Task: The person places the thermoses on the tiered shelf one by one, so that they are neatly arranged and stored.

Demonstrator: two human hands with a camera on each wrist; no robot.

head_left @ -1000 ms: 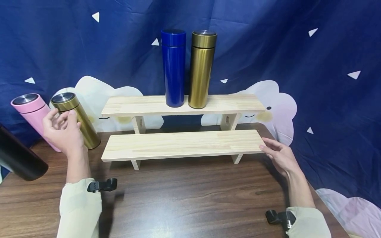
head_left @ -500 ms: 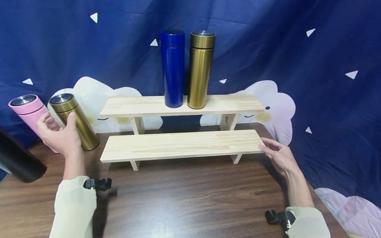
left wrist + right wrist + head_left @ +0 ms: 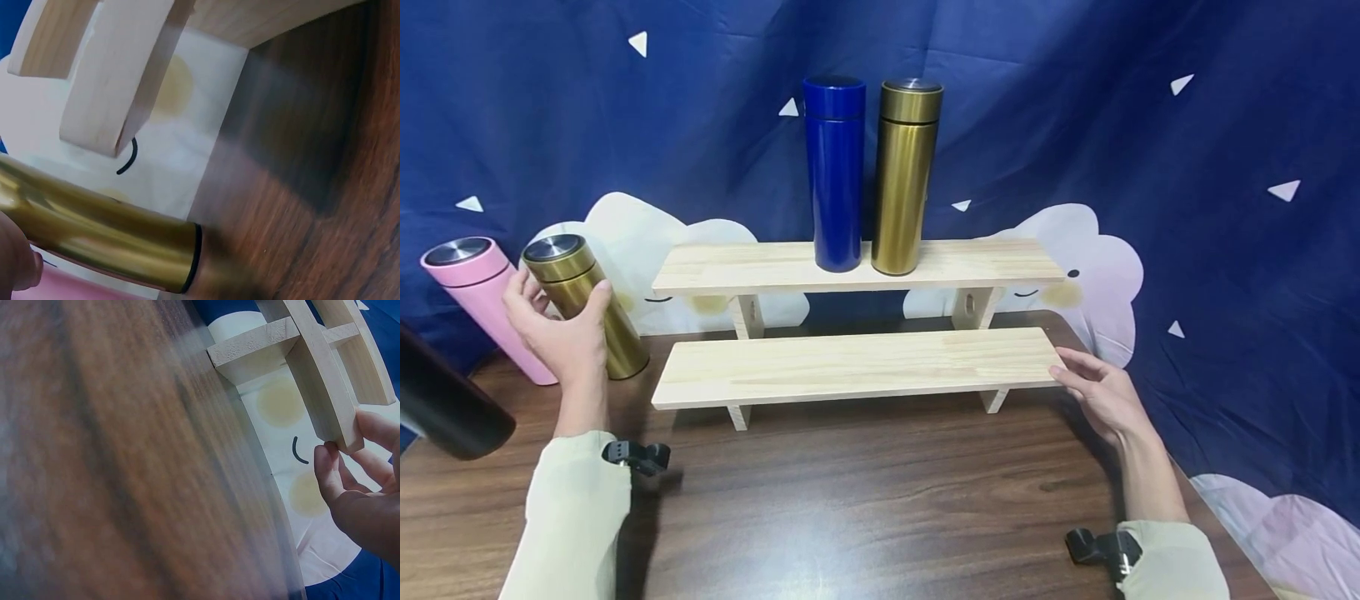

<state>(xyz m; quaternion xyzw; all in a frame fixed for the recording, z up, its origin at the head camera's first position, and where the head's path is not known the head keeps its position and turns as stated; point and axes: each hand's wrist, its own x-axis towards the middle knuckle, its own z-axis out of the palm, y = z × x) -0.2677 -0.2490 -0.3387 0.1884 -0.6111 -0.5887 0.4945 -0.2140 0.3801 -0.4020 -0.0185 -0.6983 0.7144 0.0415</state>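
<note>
Left hand (image 3: 561,333) at a gold bottle (image 3: 619,331)

We see thumb and fingers apart about it; whether they touch, we cannot tell. It stands on the table (image 3: 850,500) beside a pink bottle (image 3: 484,300). The right hand (image 3: 1105,400) pinches the lower shelf (image 3: 850,367) at its right end.

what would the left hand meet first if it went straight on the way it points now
Probably the gold bottle standing on the table, just ahead of the left hand; whether they touch is hard to tell.
</note>
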